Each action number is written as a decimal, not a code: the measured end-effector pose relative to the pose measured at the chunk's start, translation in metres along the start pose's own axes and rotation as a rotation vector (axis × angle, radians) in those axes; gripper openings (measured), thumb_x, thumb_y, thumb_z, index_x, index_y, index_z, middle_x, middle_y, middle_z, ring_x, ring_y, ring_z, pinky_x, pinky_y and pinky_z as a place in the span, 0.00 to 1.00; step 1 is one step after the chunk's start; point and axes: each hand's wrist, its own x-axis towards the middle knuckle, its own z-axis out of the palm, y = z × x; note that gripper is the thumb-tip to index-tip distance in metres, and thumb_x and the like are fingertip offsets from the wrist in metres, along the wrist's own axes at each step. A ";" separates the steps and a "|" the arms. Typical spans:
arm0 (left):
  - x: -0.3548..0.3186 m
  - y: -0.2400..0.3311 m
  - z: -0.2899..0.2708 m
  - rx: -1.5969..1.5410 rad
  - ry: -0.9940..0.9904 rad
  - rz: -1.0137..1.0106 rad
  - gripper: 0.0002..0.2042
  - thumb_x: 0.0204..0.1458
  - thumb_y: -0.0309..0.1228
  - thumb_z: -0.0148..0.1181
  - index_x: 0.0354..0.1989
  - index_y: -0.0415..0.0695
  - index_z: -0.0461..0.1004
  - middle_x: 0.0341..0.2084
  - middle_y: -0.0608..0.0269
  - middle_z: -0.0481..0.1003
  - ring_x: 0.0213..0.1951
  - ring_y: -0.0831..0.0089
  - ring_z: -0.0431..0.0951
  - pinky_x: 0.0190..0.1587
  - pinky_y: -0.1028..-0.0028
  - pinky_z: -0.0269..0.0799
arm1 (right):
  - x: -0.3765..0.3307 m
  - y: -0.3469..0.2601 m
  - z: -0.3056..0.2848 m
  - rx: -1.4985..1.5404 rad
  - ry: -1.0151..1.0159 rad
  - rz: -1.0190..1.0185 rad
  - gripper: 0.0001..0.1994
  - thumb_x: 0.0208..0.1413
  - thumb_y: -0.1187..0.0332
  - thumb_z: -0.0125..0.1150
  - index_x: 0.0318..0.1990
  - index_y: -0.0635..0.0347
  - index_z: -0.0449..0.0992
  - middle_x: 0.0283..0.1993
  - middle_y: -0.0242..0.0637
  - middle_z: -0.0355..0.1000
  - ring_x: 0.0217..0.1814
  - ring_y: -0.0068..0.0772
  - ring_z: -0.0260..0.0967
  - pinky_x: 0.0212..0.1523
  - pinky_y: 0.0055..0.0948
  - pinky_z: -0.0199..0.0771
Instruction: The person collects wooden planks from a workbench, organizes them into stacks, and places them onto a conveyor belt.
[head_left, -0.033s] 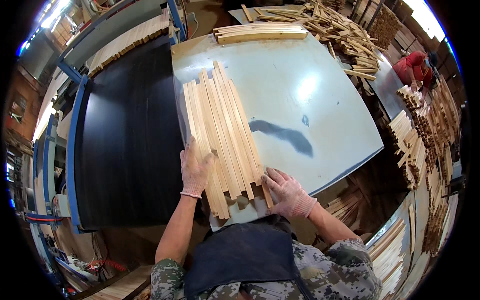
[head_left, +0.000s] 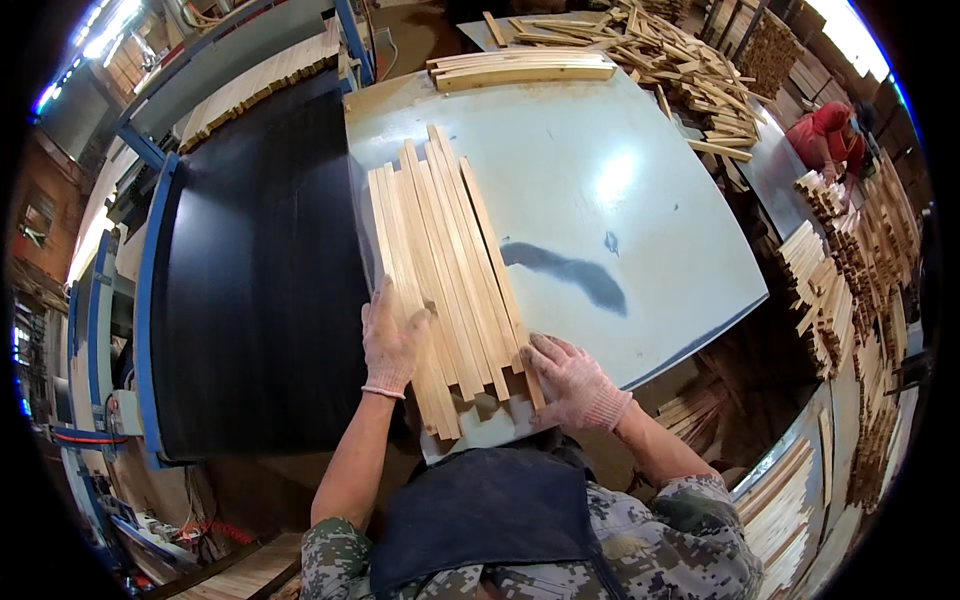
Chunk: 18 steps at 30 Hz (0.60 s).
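Long pale wooden strips [head_left: 440, 270] lie side by side on a light grey metal-topped table [head_left: 660, 260], their ends uneven. My left hand [head_left: 392, 340], in a pale work glove, rests along the row's left edge. Its fingers are stretched out and the thumb is spread over the wood. At the near right corner my right hand [head_left: 572, 383], gloved too, has its fingertips and thumb at the near end of the outermost wooden strip [head_left: 495, 240]. A narrow gap separates that strip's far part from the others.
A dark flat belt-like surface [head_left: 260, 280] with a blue frame [head_left: 150, 320] adjoins the table's left side. More strips [head_left: 525, 70] lie along the far edge. Beyond is a loose wood heap [head_left: 670, 70]. A person in red [head_left: 825, 140] stands by stacked strips [head_left: 815, 290] at right.
The far part of the outermost right strip has swung slightly away from its neighbours, opening a thin gap. Both hands stay almost in place.
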 end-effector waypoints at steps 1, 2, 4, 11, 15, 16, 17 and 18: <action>0.000 0.005 -0.005 0.008 -0.012 0.014 0.43 0.56 0.40 0.72 0.76 0.35 0.58 0.69 0.39 0.68 0.70 0.44 0.67 0.76 0.51 0.55 | 0.010 0.003 -0.001 0.010 0.020 0.001 0.54 0.43 0.50 0.79 0.77 0.62 0.59 0.78 0.55 0.60 0.80 0.56 0.57 0.77 0.50 0.62; -0.002 0.011 -0.013 0.017 -0.023 0.023 0.44 0.55 0.41 0.72 0.76 0.35 0.58 0.69 0.38 0.67 0.71 0.43 0.66 0.76 0.49 0.55 | 0.023 0.005 -0.006 0.057 0.025 0.015 0.52 0.43 0.52 0.79 0.76 0.61 0.60 0.78 0.54 0.59 0.80 0.56 0.56 0.77 0.49 0.62; -0.022 0.019 -0.024 0.077 -0.061 0.161 0.47 0.52 0.47 0.75 0.76 0.37 0.59 0.71 0.32 0.63 0.73 0.39 0.63 0.76 0.47 0.53 | 0.043 0.020 0.000 0.053 0.087 0.010 0.52 0.41 0.53 0.80 0.75 0.61 0.62 0.77 0.53 0.61 0.78 0.58 0.58 0.76 0.49 0.63; -0.109 0.035 -0.068 0.217 -0.339 0.231 0.60 0.38 0.59 0.81 0.78 0.43 0.56 0.75 0.23 0.50 0.76 0.30 0.53 0.77 0.45 0.50 | 0.043 0.010 -0.011 0.018 -0.034 0.013 0.57 0.40 0.47 0.82 0.78 0.57 0.59 0.81 0.59 0.52 0.82 0.62 0.53 0.79 0.51 0.58; -0.127 0.029 -0.052 0.133 -0.294 0.108 0.59 0.36 0.55 0.81 0.77 0.44 0.57 0.75 0.24 0.51 0.75 0.31 0.54 0.76 0.44 0.52 | 0.026 -0.008 0.016 0.011 -0.001 0.024 0.62 0.34 0.43 0.84 0.78 0.55 0.59 0.81 0.70 0.45 0.81 0.71 0.51 0.80 0.53 0.54; -0.123 0.033 -0.052 0.118 -0.319 0.103 0.58 0.36 0.54 0.81 0.76 0.44 0.58 0.74 0.25 0.52 0.75 0.30 0.55 0.76 0.44 0.53 | 0.030 -0.012 0.019 -0.009 -0.008 0.062 0.62 0.33 0.42 0.85 0.78 0.54 0.58 0.81 0.73 0.44 0.81 0.74 0.50 0.80 0.54 0.54; -0.114 0.041 -0.055 0.105 -0.351 0.106 0.57 0.35 0.53 0.81 0.75 0.43 0.59 0.73 0.26 0.54 0.74 0.30 0.56 0.76 0.44 0.55 | 0.034 -0.014 0.020 -0.021 0.010 0.081 0.62 0.34 0.43 0.85 0.78 0.54 0.58 0.81 0.72 0.45 0.81 0.73 0.50 0.80 0.55 0.55; -0.109 0.045 -0.057 0.092 -0.383 0.109 0.56 0.35 0.51 0.81 0.74 0.43 0.60 0.73 0.27 0.55 0.73 0.29 0.57 0.75 0.44 0.56 | 0.038 -0.015 0.021 -0.033 0.028 0.101 0.62 0.34 0.43 0.85 0.78 0.55 0.59 0.81 0.72 0.45 0.81 0.73 0.51 0.79 0.55 0.55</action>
